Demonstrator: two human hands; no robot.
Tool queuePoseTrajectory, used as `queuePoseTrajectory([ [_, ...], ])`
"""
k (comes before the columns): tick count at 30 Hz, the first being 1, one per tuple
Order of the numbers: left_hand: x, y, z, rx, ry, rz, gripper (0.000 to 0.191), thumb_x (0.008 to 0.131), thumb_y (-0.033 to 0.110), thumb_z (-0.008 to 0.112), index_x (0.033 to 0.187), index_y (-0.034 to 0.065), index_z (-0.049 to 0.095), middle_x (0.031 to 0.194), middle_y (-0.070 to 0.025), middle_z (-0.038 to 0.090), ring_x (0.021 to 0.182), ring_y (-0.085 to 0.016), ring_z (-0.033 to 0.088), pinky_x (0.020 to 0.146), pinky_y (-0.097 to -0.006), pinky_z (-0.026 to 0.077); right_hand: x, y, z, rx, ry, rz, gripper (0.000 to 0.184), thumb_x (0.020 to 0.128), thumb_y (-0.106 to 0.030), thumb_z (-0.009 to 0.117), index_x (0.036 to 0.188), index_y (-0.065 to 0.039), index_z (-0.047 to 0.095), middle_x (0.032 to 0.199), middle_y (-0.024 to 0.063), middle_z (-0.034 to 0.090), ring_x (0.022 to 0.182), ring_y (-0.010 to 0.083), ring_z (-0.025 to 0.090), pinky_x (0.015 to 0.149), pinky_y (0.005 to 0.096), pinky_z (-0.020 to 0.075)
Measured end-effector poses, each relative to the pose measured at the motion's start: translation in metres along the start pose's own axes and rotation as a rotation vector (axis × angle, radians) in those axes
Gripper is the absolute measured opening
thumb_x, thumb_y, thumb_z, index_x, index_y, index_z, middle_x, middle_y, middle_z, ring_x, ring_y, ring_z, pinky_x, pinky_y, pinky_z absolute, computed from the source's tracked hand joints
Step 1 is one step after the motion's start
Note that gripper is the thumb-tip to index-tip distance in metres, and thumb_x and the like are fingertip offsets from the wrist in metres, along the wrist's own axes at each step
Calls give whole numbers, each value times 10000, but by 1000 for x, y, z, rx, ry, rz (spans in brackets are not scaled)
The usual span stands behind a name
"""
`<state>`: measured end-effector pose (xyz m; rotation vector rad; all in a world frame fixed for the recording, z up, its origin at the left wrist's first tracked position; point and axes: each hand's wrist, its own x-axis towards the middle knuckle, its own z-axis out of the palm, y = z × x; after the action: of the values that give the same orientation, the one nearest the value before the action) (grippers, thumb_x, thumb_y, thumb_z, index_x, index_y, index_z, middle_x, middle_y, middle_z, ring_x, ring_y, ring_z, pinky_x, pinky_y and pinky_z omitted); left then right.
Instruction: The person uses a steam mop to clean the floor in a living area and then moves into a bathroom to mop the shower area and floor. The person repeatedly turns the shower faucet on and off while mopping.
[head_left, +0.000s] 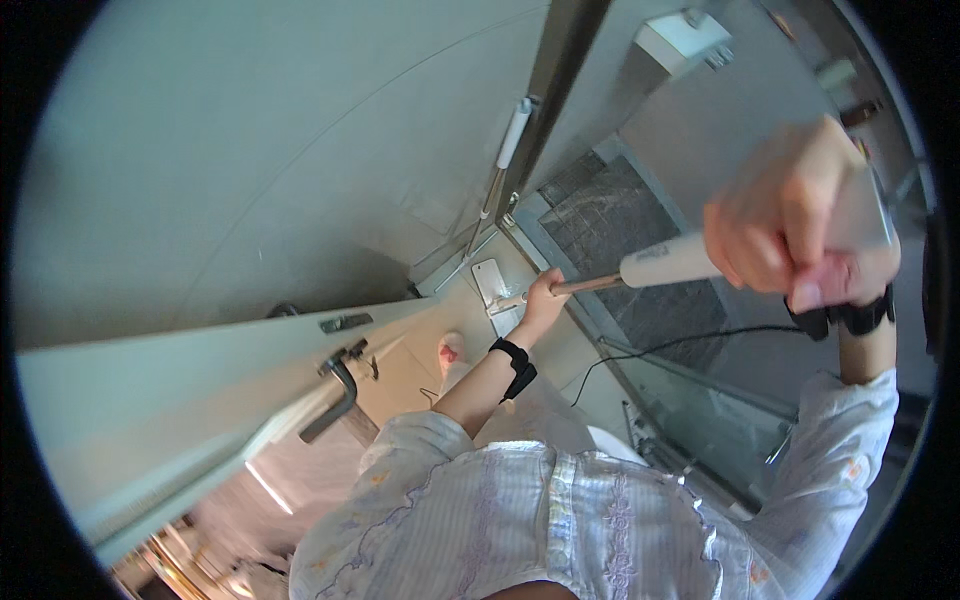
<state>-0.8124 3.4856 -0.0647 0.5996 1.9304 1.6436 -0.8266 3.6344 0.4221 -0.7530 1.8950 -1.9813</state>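
Observation:
My left hand (546, 294) is closed round the metal pole of a squeegee-style floor mop (600, 283), low down near its head. The mop's flat white head (490, 281) rests on the pale tiled floor. My right hand (787, 217), blurred and close to the camera, is closed on the white grip (667, 261) at the pole's upper end. A smooth pale object (862, 217) shows beside that hand; what it is, I cannot tell. Both wrists wear black bands.
An open door (187, 375) with a dark lever handle (341, 401) stands at the left. A glass panel (705, 405) and dark tiled floor section (615, 217) lie to the right. A white box (679, 41) is on the wall. A black cable (660, 345) hangs near my right wrist.

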Motion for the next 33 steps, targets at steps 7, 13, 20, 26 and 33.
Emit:
queuePoseTrajectory([
  [7, 18, -7, -9, -174, -244, -69, 207, 805, 101, 700, 923, -12, 574, 789, -22, 535, 777, -95, 475, 696, -266, 428, 8, -13, -2, -31, 84, 36, 322, 709, -47, 721, 571, -61, 430, 498, 47, 462, 401, 186, 411, 441, 321, 333],
  [13, 23, 11, 15, -113, -75, -75, 183, 829, 157, 676, 896, -1, 613, 767, -52, 601, 741, -131, 548, 688, -309, 455, -9, -18, -19, 55, 56, 107, 360, 734, -70, 733, 592, -78, 403, 540, 28, 438, 470, 168, 403, 475, 315, 327],
  [20, 40, 30, 36, -132, 46, -175, 126, 856, 114, 652, 891, 14, 584, 747, -9, 550, 719, -99, 498, 661, -279, 429, -8, 6, -45, 40, -63, 97, 365, 786, -103, 706, 602, -90, 392, 556, 8, 435, 479, 124, 402, 473, 276, 335],
  [26, 52, 38, 48, -185, 194, -125, 191, 881, 174, 638, 876, -6, 575, 713, -19, 535, 670, -103, 474, 629, -300, 416, 13, 24, -64, -67, -112, 152, 365, 791, -115, 704, 604, -91, 391, 553, 10, 439, 478, 127, 410, 473, 280, 345],
  [33, 69, 45, 53, -257, 175, -174, 266, 897, 177, 641, 745, 94, 440, 684, 32, 435, 654, -94, 416, 636, -283, 375, 36, 41, -79, -212, -120, 225, 366, 798, -128, 701, 608, -93, 390, 549, 13, 443, 476, 131, 419, 473, 283, 356],
])
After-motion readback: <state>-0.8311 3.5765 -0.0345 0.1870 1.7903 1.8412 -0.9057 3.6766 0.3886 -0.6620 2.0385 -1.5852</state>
